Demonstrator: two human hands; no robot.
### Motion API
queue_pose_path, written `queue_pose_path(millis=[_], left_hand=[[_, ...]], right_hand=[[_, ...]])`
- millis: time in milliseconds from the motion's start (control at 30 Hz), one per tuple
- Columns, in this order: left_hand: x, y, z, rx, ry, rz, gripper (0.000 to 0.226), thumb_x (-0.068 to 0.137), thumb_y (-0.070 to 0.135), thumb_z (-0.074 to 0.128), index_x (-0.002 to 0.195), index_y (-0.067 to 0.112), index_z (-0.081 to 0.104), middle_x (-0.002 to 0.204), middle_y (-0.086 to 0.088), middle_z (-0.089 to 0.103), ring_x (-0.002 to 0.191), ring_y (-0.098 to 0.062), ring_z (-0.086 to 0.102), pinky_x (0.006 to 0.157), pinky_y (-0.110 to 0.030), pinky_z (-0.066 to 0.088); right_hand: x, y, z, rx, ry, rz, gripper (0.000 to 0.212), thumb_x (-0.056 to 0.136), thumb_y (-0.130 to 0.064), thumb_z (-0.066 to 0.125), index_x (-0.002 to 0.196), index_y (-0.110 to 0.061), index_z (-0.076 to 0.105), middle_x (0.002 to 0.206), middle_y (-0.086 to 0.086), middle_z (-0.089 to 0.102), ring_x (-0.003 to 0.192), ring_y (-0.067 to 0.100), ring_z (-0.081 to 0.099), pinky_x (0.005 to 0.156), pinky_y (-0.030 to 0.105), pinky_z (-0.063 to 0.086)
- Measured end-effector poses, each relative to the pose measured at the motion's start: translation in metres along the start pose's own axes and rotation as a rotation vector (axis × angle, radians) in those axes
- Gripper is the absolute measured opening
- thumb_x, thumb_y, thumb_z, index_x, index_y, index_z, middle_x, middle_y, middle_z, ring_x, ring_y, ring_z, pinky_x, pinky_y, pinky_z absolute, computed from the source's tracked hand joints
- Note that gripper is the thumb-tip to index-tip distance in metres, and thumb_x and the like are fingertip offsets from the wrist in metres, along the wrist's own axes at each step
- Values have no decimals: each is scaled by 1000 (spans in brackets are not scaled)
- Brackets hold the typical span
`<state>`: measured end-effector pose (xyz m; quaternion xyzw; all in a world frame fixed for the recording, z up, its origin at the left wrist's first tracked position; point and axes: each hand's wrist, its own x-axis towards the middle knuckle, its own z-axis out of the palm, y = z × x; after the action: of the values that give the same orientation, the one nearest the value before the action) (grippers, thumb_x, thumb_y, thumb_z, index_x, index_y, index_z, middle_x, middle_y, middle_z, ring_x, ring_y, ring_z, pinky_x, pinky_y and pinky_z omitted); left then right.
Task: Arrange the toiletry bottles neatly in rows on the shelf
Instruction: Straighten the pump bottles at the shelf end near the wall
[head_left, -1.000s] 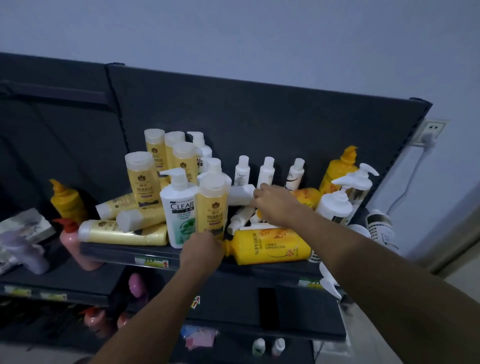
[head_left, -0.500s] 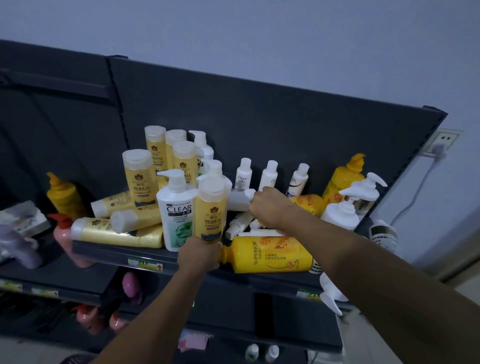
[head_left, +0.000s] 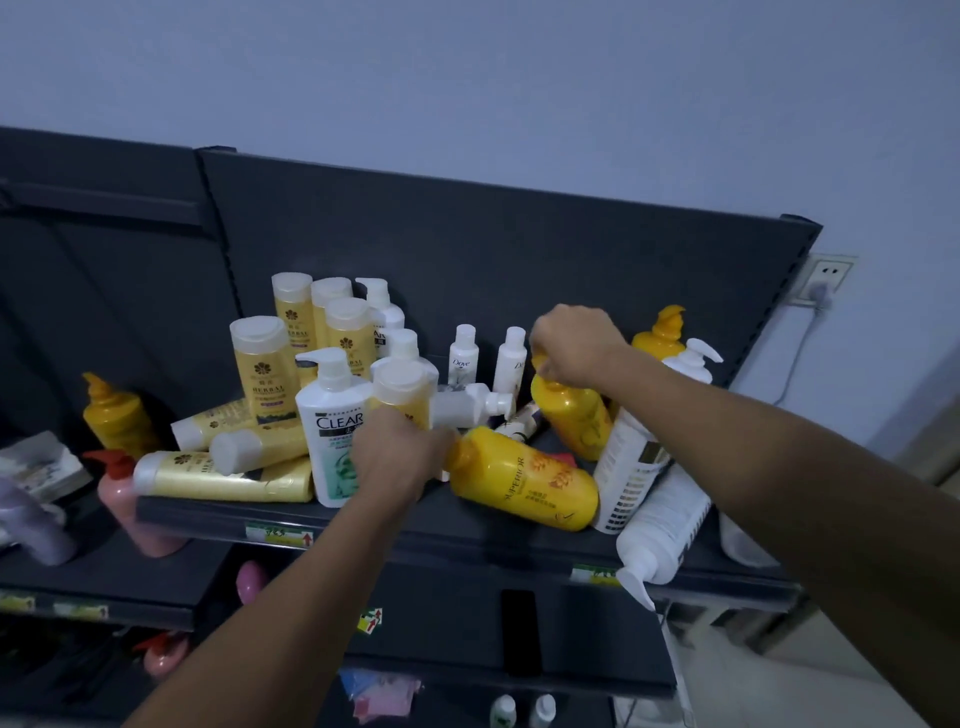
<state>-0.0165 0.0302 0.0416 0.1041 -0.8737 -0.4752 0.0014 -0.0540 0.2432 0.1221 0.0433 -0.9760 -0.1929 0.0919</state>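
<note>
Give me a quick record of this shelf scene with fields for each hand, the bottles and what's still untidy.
left hand: closed on the neck of the yellow SUPERIOR bottle lying on its side
right hand: gripping the top of a tilted yellow pump bottle
standing: white CLEAR pump bottle; small white Dove bottles at the back
untidy: pale gold tubes lying flat at left; large white pump bottle overhanging the dark shelf edge

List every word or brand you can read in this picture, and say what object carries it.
"CLEAR": white pump bottle.
"SUPERIOR": lying yellow bottle.
"Dove": small white bottle.
"HERBAL": pale yellow bottle.
Shelf-edge tags and the striped white bottle: print too small to read.
</note>
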Motion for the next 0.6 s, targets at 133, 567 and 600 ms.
queue_pose_path(millis=[133, 567, 600], left_hand=[[-15, 36, 3, 71, 47, 157, 33, 64, 40, 79, 69, 9, 70, 62, -3, 68, 63, -20, 66, 49, -28, 49], [-37, 118, 56, 335, -122, 676, 34, 77, 36, 77, 108, 21, 75, 92, 1, 70, 84, -18, 61, 62, -27, 46], [-39, 120, 62, 329, -169, 696, 38, 77, 36, 78, 113, 23, 73, 97, 2, 70, 88, -18, 63, 64, -27, 47]], right_hand=[[-1, 32, -4, 116, 36, 189, 20, 91, -29, 74, 108, -19, 76, 107, 9, 69, 90, 31, 68, 66, 36, 47], [-14, 98, 8, 394, -69, 350, 9, 81, -25, 81, 89, -23, 81, 92, -1, 76, 84, 21, 70, 67, 35, 58], [-14, 99, 9, 400, -73, 336, 10, 81, -25, 81, 91, -22, 81, 93, -1, 76, 84, 21, 70, 65, 33, 56]])
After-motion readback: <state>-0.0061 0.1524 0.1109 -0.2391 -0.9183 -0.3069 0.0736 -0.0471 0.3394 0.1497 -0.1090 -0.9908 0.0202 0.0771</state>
